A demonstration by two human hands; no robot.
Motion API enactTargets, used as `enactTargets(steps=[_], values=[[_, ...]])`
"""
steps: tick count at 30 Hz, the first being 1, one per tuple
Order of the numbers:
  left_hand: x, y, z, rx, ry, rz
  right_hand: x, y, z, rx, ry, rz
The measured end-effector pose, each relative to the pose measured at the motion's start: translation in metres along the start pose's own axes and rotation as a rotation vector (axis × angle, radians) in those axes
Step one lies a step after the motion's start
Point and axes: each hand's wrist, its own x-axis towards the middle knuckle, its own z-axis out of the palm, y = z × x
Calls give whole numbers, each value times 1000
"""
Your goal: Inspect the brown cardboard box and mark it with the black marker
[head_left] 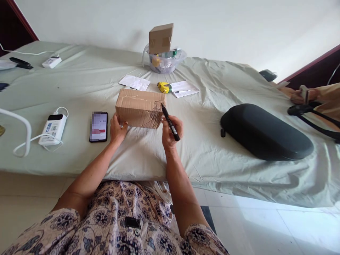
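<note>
A brown cardboard box [135,109] lies on the cloth-covered surface in front of me, with dark looping scribbles near its right end. My left hand [117,129] is wrapped against the box's lower left corner, the thumb on its near side. Between the fingers of my right hand [172,131] is a black marker pen [170,121]. The marker's upper end points at the scribbled top right edge of the box; whether the tip touches the cardboard I cannot tell. A small black cap-like piece [222,132] lies farther right.
A phone [98,126] and a white power bank [54,129] with cables lie left. Behind the box are papers [135,82], a yellow tape measure [164,87] and a plastic basin [166,65] with another box [160,39]. A black case [265,131] and another person's hand [304,95] are right.
</note>
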Motion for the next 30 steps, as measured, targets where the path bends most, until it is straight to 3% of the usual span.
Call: enactTargets(steps=[3,8,20,22,26,28,30], values=[[0,-1,1,10,12,4,-3,0,2,21,-48,-38],[0,-2,0,30,-8,-3,1,-7,-1,60,-14,-47],[3,-10,1,-4,15,26,3,-2,0,-189,-292,-58],[3,-12,1,-4,11,25,5,4,-3,-289,-255,6],[3,-11,0,-4,-16,20,12,13,-10,-438,-19,147],[3,-9,0,5,-35,9,16,12,-11,-395,67,98],[3,-7,0,5,-43,0,18,7,-10,-292,64,-14]])
